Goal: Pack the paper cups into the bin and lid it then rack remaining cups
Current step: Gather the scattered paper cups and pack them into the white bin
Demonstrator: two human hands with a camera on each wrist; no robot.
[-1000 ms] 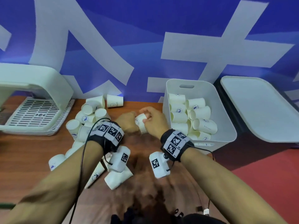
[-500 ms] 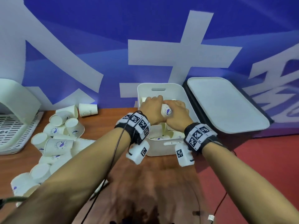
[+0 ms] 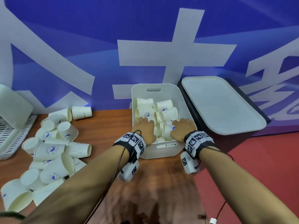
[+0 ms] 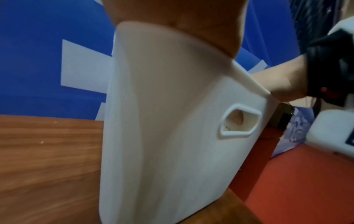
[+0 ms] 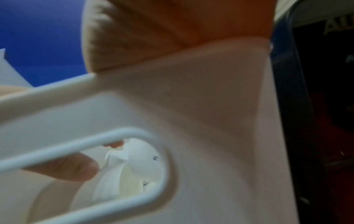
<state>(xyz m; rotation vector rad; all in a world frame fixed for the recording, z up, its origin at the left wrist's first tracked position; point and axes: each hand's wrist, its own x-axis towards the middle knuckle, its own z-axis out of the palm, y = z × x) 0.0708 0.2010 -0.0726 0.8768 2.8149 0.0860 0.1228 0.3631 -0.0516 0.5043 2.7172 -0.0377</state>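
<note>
Right now both hands reach over the bin's [image 3: 184,101] near rim; right hand [image 3: 182,129] grasps a cup [image 3: 168,128], left hand's [image 3: 144,130] grip unclear.

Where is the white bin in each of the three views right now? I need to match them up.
Head: white bin centre, against the blue wall, both hands inside.
Left wrist: fills the middle, outer wall and corner.
Right wrist: near wall fills the frame.
Shared landmark: the handle slot in the near wall.
</note>
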